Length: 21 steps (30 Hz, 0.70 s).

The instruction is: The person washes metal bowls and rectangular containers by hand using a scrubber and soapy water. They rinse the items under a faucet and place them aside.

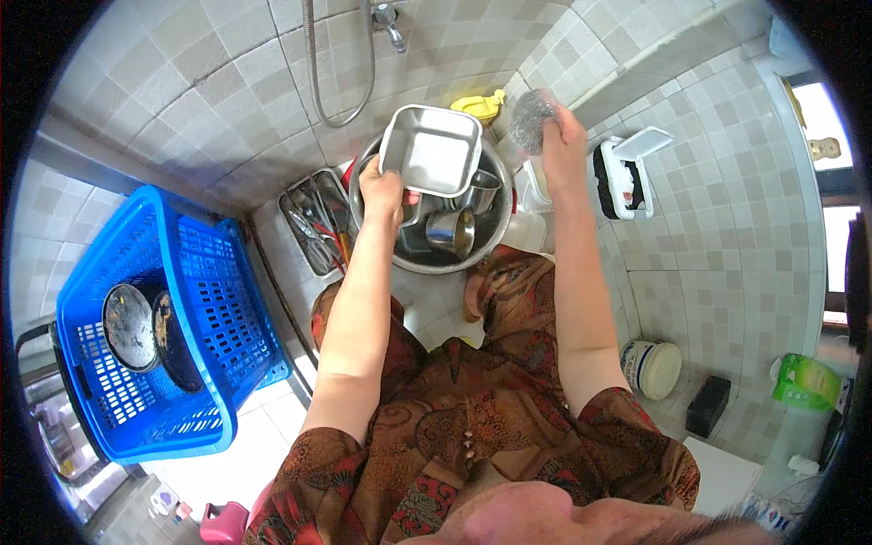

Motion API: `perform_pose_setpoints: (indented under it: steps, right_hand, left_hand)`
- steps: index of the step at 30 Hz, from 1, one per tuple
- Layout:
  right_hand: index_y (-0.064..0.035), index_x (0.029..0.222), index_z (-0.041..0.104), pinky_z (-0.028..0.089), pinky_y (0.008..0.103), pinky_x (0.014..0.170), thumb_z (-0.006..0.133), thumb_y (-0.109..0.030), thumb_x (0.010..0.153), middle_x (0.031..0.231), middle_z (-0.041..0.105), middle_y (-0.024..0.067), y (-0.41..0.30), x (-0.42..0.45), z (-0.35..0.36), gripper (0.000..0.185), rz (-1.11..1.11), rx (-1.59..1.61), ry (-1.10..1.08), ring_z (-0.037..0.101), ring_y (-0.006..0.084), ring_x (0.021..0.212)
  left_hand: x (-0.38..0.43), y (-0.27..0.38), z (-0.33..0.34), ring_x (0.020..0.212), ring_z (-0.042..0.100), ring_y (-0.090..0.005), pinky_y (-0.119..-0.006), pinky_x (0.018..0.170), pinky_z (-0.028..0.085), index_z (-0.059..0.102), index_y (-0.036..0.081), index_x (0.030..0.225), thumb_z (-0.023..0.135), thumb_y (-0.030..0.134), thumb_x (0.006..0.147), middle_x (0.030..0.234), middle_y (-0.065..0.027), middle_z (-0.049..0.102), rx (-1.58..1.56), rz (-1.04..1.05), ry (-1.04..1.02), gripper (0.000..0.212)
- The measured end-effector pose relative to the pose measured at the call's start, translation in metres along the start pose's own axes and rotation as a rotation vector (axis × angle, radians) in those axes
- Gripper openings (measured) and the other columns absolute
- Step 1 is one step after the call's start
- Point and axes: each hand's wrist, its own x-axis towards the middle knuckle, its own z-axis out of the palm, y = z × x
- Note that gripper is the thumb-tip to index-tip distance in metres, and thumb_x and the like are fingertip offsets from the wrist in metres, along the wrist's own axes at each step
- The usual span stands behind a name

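Observation:
My left hand [383,189] grips the near left corner of a square stainless-steel pan [436,151], tilted so that its bare inside faces me. Below the pan stands a large round metal basin [436,266]. Inside that basin lie a steel cup [449,231] on its side and another steel vessel [481,192], partly covered by the pan. Up to the right, apart from the pan, my right hand [565,139] holds a round grey scouring pad [533,122], slightly blurred. A metal tray [289,235] with scissors [313,242] and other utensils sits left of the basin.
On the left a blue plastic basket [225,272] holds two dark round pans [129,327]. Behind the basin are a yellow bottle [479,107], a wall tap [390,27] and a hanging hose [313,75]. A lidded white bucket [657,370] and a black block [708,407] stand at right.

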Motion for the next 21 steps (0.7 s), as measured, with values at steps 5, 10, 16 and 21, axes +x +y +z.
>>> perform_pose_setpoints:
  steps: [5,10,16,21]
  right_hand:
    - [-0.0029,0.111,0.058,0.04,0.036,0.091,0.047,-0.014,0.089,0.11,0.059,0.0124,0.056,0.021,0.018,0.028,-0.143,-0.141,-0.076,0.053,0.0224,0.107]
    - [-0.0029,0.132,0.043,0.023,0.0384,0.109,0.042,-0.018,0.091,0.139,0.037,0.0185,0.061,-0.023,0.064,0.043,-0.261,0.012,-0.155,0.032,0.0304,0.131]
    - [-0.0023,0.129,0.046,0.021,0.0465,0.109,0.047,-0.01,0.087,0.142,0.03,0.0198,0.027,-0.074,0.103,0.042,-0.438,-0.377,-0.099,0.022,0.0423,0.132]
    - [-0.0037,0.119,0.056,0.025,0.0462,0.106,0.045,-0.021,0.089,0.128,0.05,0.0166,0.027,0.001,0.092,0.036,-0.616,-0.468,-0.055,0.036,0.0373,0.125]
  left_hand:
    - [-0.002,-0.001,0.011,0.045,0.051,-0.016,-0.027,0.035,0.041,0.057,0.004,0.099,0.039,-0.004,0.083,0.069,-0.0079,0.058,-0.188,-0.181,-0.051,0.026]
    - [0.004,-0.019,0.0,0.05,0.049,-0.0135,-0.022,0.04,0.038,0.054,0.007,0.091,0.047,-0.006,0.081,0.069,-0.0055,0.055,-0.495,-0.366,0.072,0.018]
    - [0.026,-0.027,-0.009,0.052,0.052,-0.0127,-0.022,0.044,0.044,0.05,0.003,0.085,0.047,-0.005,0.083,0.066,-0.0056,0.053,-0.734,-0.428,0.123,0.009]
    - [0.015,-0.022,0.003,0.047,0.047,-0.0126,-0.022,0.041,0.04,0.046,0.007,0.089,0.042,-0.008,0.083,0.065,-0.0033,0.048,-0.568,-0.372,0.072,0.017]
